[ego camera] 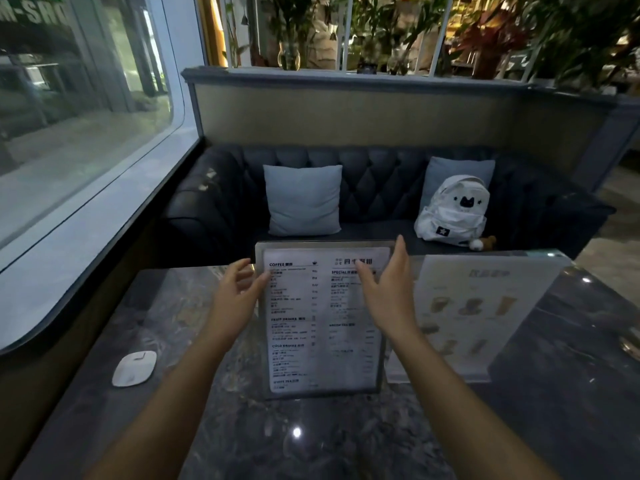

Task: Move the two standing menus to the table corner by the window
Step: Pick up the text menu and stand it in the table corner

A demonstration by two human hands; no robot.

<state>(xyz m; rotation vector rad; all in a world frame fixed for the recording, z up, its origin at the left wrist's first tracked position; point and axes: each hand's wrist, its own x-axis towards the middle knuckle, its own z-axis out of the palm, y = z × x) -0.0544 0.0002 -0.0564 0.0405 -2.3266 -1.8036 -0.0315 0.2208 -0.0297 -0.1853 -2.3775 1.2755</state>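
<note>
A standing menu with black text [320, 334] in a clear acrylic holder stands upright in the middle of the dark marble table [311, 438]. A second standing menu with drink pictures [485, 317] stands just to its right, slightly behind. My left hand [235, 296] is at the text menu's upper left edge, fingers apart, fingertips at the frame. My right hand [388, 289] is spread open in front of the menu's upper right part. Neither hand clearly grips the menu.
A large window [79, 109] with a wide sill runs along the left. A small white rounded device [134, 368] lies on the table's left side. Beyond the table is a dark tufted sofa [214, 206] with two cushions and a white backpack [453, 211].
</note>
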